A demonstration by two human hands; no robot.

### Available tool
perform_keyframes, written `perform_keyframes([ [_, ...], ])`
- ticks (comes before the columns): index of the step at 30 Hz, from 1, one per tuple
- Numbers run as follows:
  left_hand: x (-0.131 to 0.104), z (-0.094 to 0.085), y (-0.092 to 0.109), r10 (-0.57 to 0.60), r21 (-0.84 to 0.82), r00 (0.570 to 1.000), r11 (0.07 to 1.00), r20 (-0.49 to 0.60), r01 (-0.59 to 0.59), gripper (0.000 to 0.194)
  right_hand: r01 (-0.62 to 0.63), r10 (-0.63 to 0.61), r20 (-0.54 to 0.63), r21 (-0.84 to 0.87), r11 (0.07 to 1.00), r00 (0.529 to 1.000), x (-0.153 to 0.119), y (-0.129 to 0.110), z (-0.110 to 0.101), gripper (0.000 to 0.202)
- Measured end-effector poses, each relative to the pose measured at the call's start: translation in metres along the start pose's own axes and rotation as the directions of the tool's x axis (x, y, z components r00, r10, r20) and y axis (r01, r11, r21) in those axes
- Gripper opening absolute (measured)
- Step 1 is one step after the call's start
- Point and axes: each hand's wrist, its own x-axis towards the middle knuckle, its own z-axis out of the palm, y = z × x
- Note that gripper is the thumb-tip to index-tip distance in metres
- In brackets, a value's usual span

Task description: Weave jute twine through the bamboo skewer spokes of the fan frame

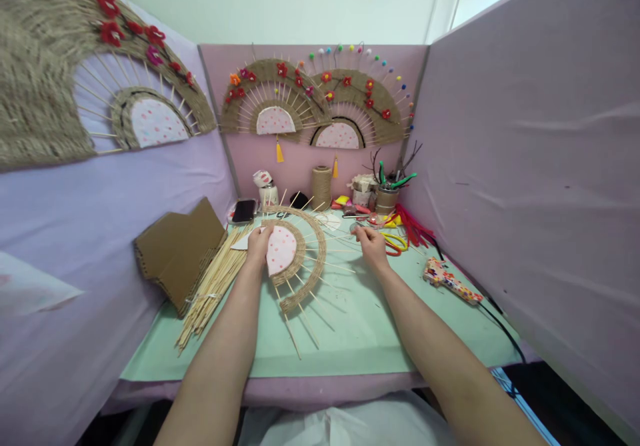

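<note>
Now, here in the middle, the half-made fan (pixel 315 267) sits over the green surface (pixel 373 336), its straight side running far to near, that long axis slanting a little rightward at the near end. The twine arc bulges right, thin sticks (pixel 293 336) spraying right and nearward! The left hand (pixel 259 243) has its fingers clamped on the dotted centre by the flat edge. Over by the stick tips, the right hand (pixel 373 245) curls its fingers inward; whether they close on anything, I can't tell. Scissors (pixel 396 241) lie just beyond.
</note>
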Motion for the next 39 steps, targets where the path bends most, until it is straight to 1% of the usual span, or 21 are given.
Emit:
perform_keyframes([
  [5,0.000,0.000,0.001,-0.005,-0.004,1.000,1.000,0.004,0.005,0.027,-0.028,0.028,-0.003,0.056,0.998,1.000,0.001,0.002,0.000,0.033],
  [10,0.001,-0.001,0.000,-0.007,-0.002,1.000,1.000,0.008,0.007,0.027,-0.067,0.072,-0.039,0.107,0.992,0.997,0.002,0.003,0.001,0.036],
  [12,0.002,-0.001,0.000,-0.008,-0.006,1.000,1.000,0.004,0.008,0.027,-0.103,0.107,-0.019,0.148,0.984,0.994,0.002,0.004,0.002,0.037],
  [14,0.003,-0.002,-0.001,-0.008,-0.014,1.000,1.000,-0.006,0.008,0.027,-0.169,0.164,0.042,0.227,0.959,0.986,0.003,0.007,0.004,0.039],
  [17,0.005,-0.002,-0.003,-0.005,-0.034,1.000,0.999,-0.026,0.004,0.027,-0.312,0.265,0.172,0.371,0.875,0.949,0.005,0.011,0.005,0.041],
  [20,0.006,-0.002,-0.003,-0.002,-0.068,0.999,0.998,-0.046,-0.001,0.029,-0.427,0.329,0.282,0.454,0.782,0.901,0.007,0.014,0.006,0.044],
  [24,0.003,0.000,0.000,-0.001,-0.125,0.998,0.992,-0.070,-0.008,0.028,-0.522,0.369,0.378,0.494,0.695,0.849,0.009,0.014,0.007,0.045],
  [27,-0.002,0.004,0.005,-0.005,-0.175,0.997,0.985,-0.082,-0.009,0.025,-0.589,0.398,0.445,0.477,0.653,0.802,0.007,0.012,0.009,0.043],
  [31,-0.009,0.009,0.008,-0.057,-0.273,0.994,0.961,-0.088,0.031,0.019,-0.667,0.385,0.574,0.433,0.607,0.723,0.002,0.010,0.010,0.037],
  [33,-0.011,0.012,0.007,-0.115,-0.320,0.990,0.944,-0.083,0.083,0.017,-0.687,0.370,0.620,0.405,0.604,0.692,0.000,0.009,0.010,0.034],
  [35,-0.011,0.014,0.004,-0.208,-0.376,0.976,0.911,-0.069,0.167,0.014,-0.693,0.368,0.638,0.382,0.611,0.676,-0.002,0.008,0.010,0.031],
  [37,-0.011,0.017,0.001,-0.312,-0.435,0.950,0.860,-0.034,0.267,0.011,-0.693,0.367,0.643,0.371,0.618,0.672,-0.003,0.008,0.010,0.029],
  [39,-0.012,0.020,0.001,-0.395,-0.475,0.919,0.804,0.023,0.358,0.008,-0.691,0.368,0.642,0.367,0.622,0.672,-0.003,0.010,0.011,0.026],
])
